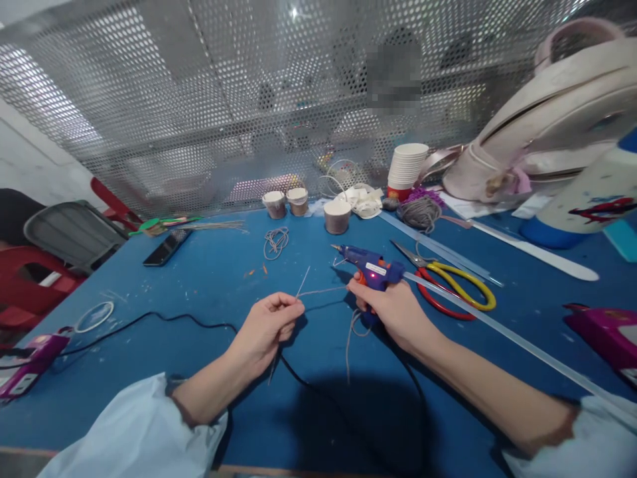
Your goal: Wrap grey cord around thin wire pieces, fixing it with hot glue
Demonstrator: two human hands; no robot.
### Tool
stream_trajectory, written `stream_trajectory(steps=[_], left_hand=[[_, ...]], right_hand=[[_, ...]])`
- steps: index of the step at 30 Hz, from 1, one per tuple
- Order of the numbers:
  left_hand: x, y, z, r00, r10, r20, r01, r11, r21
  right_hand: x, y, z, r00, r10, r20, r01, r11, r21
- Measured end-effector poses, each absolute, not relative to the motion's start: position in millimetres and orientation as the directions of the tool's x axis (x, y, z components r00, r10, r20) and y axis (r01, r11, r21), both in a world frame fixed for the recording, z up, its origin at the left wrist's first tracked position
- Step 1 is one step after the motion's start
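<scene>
Crosswise, a grey cord (322,291) runs between the two hands on the near side of the glue gun (363,257), its long axis going left to right, nearly level. The gun's nozzle points left and sits beyond the cord, closer to the right hand (398,309) than to the left hand (273,325).

The left hand, left of the glue gun and slightly nearer the body, has its thumb and fingertips pressed together, pinching the cord's left end along with a thin straight stick (303,281) that slants away from the body. The right hand is wrapped around the gun's handle, and the cord meets it at the thumb; whether the thumb also pinches the cord, I cannot tell. A loose cord end hangs below the gun's handle.

By count, relative to the glue gun: one clear glue stick (478,315) extends from its rear; one pair of scissors (422,260) lies just right of it; three small cups lie beyond it, one nearer (337,219) and two farther left (275,206); one stack of paper cups (408,166) stands beyond and to its right; one loose cord coil (276,243) and one phone (167,247) lie to its left, the phone farther off; one grey yarn ball (421,214) sits beyond it, rightward.
</scene>
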State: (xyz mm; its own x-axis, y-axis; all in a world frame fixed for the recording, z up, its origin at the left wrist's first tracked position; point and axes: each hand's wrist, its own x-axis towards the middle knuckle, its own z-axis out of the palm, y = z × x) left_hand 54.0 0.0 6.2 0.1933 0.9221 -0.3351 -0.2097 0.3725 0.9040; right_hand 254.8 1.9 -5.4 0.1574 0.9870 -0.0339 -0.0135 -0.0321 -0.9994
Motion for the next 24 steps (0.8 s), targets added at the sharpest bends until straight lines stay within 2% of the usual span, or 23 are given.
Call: stream_trajectory(steps=[9, 15, 24], left_hand=[[46.3, 1.6, 3.8, 0.253, 0.901, -0.352, -0.201, 0.405, 0.892], [47.4, -1.8, 8.1, 0.234, 0.908, -0.347, -0.148, 0.386, 0.911], [46.4, -3.9, 11.4, 0.246, 0.877, -0.413, -0.132, 0.453, 0.882]], right_hand=[[249.4, -2.7, -1.8, 0.118, 0.991, -0.060, 0.053, -0.066, -0.996], [249.7, -5.6, -0.8, 0.082, 0.994, -0.067, 0.135, -0.078, -0.988], [243.4, -12.1, -0.6, 0.021, 0.995, -0.099, 0.134, -0.101, -0.986]])
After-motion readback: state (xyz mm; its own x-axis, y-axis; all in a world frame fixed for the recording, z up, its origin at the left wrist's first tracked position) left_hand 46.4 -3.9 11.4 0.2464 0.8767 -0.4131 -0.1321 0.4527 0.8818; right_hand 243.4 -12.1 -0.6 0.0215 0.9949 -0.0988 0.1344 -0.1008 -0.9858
